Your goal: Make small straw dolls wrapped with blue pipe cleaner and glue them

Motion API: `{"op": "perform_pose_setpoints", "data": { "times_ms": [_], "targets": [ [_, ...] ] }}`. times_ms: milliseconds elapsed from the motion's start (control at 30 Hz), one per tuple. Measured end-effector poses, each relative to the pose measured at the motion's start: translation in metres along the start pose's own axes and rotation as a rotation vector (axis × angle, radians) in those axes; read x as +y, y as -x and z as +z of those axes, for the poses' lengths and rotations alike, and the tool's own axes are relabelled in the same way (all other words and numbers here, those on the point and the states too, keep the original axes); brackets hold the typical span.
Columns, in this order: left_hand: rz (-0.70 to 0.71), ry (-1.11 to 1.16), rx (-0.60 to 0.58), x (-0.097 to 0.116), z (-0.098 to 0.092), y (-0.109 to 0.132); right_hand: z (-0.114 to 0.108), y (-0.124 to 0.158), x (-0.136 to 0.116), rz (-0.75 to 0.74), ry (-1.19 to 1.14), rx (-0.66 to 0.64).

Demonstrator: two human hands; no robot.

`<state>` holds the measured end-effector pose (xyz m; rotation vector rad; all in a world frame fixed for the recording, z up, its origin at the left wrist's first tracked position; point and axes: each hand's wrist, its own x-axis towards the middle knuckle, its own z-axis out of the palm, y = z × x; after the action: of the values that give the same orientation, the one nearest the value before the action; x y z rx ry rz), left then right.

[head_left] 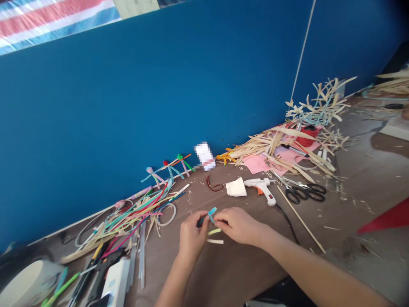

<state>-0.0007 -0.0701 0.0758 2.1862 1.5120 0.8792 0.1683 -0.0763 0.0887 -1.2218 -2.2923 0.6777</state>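
Observation:
My left hand (192, 235) and my right hand (238, 226) meet over a brown table (179, 273), pinching a small turquoise pipe cleaner (211, 214) between their fingertips. A dark piece (201, 221) shows beside it at my left fingers, too small to name. Just below my right fingers lie two short pale strips (214, 231), with a second one (215, 241) nearer me. Beyond my hands stand a white hot glue gun (262, 190) and a cream cloth piece (236, 187).
Black-handled scissors (303, 192) lie right of the glue gun. Dried palm strips (281, 147) heap up at the blue wall (128, 94). Coloured strips (134, 217) spread at left, below several pipe-cleaner figures (169, 169). Pens and a tape roll (28, 283) crowd the near left corner.

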Motion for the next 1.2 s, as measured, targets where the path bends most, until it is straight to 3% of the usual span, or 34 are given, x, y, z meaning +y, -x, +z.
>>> {"op": "perform_pose_setpoints", "data": {
  "times_ms": [167, 267, 333, 467, 567, 700, 833, 1000, 1200],
  "targets": [
    [0.163, -0.181, -0.107, 0.007, -0.003, -0.001, -0.011, 0.0, -0.005, -0.019, 0.097, 0.005],
    [0.204, -0.171, -0.191, 0.011, -0.006, -0.001, -0.022, -0.006, -0.004, -0.031, 0.082, 0.0],
    [0.187, -0.097, -0.253, 0.014, -0.01, 0.0, -0.028, -0.012, 0.001, -0.043, -0.03, -0.014],
    [0.093, 0.069, -0.318, 0.018, -0.016, 0.002, -0.025, -0.025, 0.02, -0.032, -0.473, -0.126],
    [0.005, 0.15, -0.258, 0.016, -0.016, 0.004, -0.01, -0.03, 0.03, 0.059, -0.732, -0.169],
    [-0.122, 0.233, -0.092, 0.006, -0.006, 0.007, 0.01, -0.026, 0.032, 0.235, -0.84, -0.139],
    [-0.165, 0.264, 0.018, -0.002, 0.003, 0.009, 0.017, -0.019, 0.025, 0.213, -0.762, -0.077],
    [-0.092, 0.205, 0.007, -0.002, 0.003, 0.006, 0.017, -0.01, 0.016, 0.131, -0.585, 0.039],
    [-0.047, 0.056, 0.019, -0.001, 0.007, 0.003, 0.021, -0.003, 0.011, 0.151, -0.376, 0.109]
  ]
}}
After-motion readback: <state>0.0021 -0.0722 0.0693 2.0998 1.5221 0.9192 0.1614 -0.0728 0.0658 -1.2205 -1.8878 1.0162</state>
